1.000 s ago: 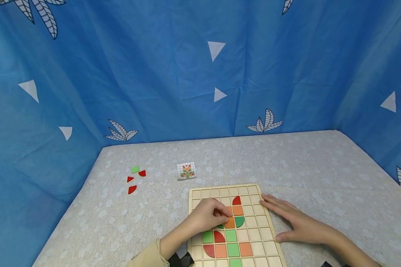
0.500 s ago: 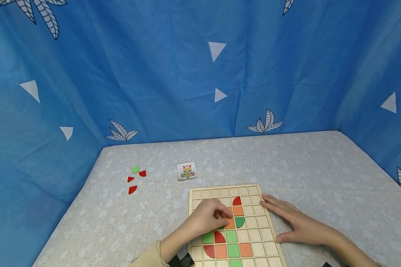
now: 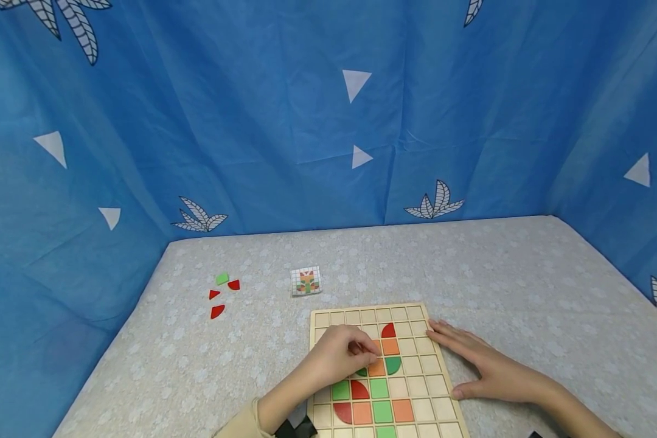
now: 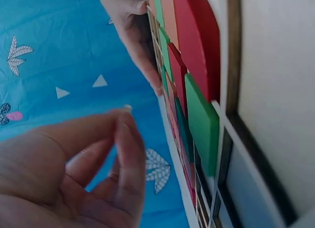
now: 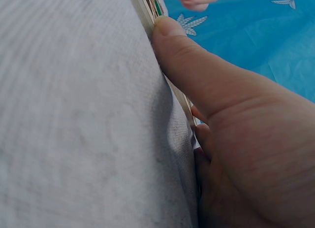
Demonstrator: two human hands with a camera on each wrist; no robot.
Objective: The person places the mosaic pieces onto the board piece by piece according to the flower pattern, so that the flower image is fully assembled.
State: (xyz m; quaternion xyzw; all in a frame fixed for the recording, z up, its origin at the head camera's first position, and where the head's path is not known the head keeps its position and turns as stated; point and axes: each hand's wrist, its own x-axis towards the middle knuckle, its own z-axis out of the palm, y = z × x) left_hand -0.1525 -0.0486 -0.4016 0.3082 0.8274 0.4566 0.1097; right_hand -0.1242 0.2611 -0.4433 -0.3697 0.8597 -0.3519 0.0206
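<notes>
A wooden grid board lies on the table, with red, orange and green flat tiles set in several of its cells. My left hand hovers over the board's left half. In the left wrist view, thumb and finger of the left hand meet at the tips, apart from the board, and I see nothing between them. Part of the tiled cells is hidden behind this hand. My right hand rests at the board's right edge, fingers extended and thumb touching the rim. An orange tile and a dark green quarter-round tile sit near my left fingertips.
Left of the board lie a light green square tile, a red triangle and two red quarter-rounds, one a red quarter-round tile. Behind the board stands a small pattern card. A blue curtain surrounds the table.
My left hand stays almost in place, its fingertips shifting only very slightly over the board. The right hand and the loose tiles have not moved.
</notes>
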